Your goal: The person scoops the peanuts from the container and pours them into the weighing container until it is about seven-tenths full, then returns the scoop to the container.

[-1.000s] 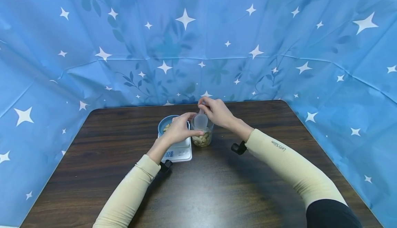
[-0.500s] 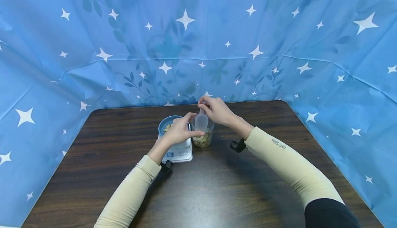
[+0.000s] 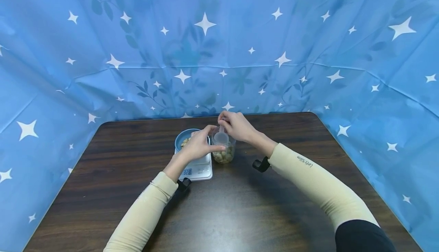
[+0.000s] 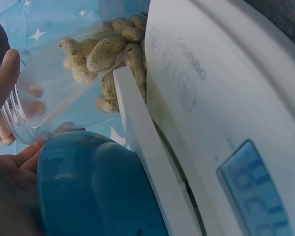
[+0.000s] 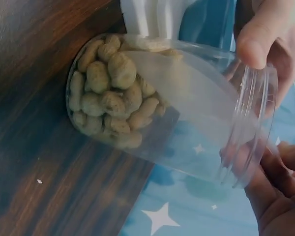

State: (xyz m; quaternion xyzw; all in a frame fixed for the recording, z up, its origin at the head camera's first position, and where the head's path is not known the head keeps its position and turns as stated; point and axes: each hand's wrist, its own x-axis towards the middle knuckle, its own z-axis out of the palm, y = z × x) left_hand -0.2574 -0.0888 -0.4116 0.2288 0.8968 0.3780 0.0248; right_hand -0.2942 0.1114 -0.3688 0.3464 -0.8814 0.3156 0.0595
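Observation:
A clear plastic jar (image 3: 232, 152) stands on the table, part filled with unshelled peanuts (image 5: 113, 98). My left hand (image 3: 196, 145) holds it at the mouth, thumb on the near side and fingers round the far side. From above, my right hand (image 3: 239, 126) pinches the handle of a translucent plastic scoop (image 3: 221, 138), whose bowl is inside the jar among the peanuts. Left of the jar a blue bowl (image 4: 98, 182) with some peanuts sits on a white digital kitchen scale (image 3: 201, 173); my left hand partly covers both in the head view.
The dark wooden table (image 3: 247, 210) reaches back to a blue curtain (image 3: 219, 46) with white stars. A small pale crumb (image 5: 39, 181) lies on the wood near the jar. Both wrists carry a black camera (image 3: 261, 165).
The right hand and scoop have shifted slightly lower and left, with the scoop deeper in the jar. The left hand and jar stay in place.

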